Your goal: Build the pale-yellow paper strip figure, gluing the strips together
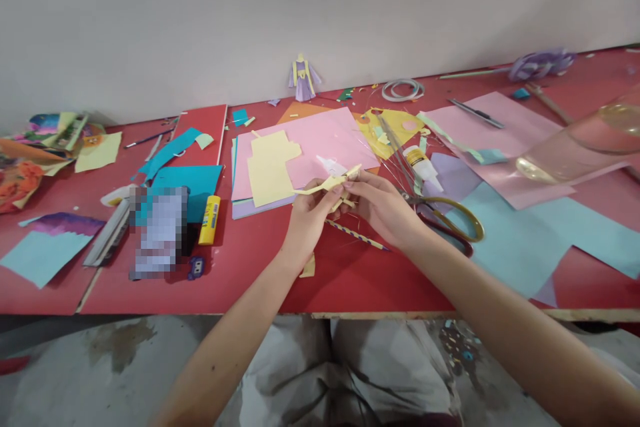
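Observation:
My left hand (311,213) and my right hand (381,203) meet over the red table (240,273), both pinched on a small folded piece of pale yellow paper (327,184) with thin strips sticking out. A striped pencil (357,235) lies on the table just under my hands. Behind them sits a stack of pink, yellow and lilac paper sheets (280,167) with a small white glue bottle tip (331,165) on it.
Large scissors (440,210) and a glue bottle (423,163) lie to the right, among pink (500,140) and light blue sheets (525,240). A yellow glue stick (210,220), teal paper and a blurred object (160,230) sit at left. A purple paper figure (303,77) stands by the wall.

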`<state>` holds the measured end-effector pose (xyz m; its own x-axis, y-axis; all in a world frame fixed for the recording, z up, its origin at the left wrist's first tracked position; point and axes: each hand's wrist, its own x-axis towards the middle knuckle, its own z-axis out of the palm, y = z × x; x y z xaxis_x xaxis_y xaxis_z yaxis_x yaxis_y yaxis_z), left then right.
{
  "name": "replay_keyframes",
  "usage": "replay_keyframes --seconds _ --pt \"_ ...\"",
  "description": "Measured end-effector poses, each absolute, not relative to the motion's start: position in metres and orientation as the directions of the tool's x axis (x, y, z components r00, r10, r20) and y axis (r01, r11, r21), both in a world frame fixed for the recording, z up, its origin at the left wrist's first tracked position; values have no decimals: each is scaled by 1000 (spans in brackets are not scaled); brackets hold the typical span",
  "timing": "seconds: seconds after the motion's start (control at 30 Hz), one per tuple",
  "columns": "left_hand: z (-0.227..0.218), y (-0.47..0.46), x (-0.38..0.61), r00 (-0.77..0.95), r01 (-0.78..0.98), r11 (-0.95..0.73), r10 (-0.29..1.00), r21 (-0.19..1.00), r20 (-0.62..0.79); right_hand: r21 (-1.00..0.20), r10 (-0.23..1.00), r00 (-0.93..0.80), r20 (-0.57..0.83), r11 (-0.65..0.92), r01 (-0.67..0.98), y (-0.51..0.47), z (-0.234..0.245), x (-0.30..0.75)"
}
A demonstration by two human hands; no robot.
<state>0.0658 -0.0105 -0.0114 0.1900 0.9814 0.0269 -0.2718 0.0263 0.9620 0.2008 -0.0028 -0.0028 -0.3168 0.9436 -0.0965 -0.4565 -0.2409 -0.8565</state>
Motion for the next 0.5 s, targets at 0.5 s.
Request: replay_keyframes --seconds 0.5 --pt "-11 -12 69 211 -262 74 977 962 -18 -898 955 -256 -148 -239 -371 -4 0 201"
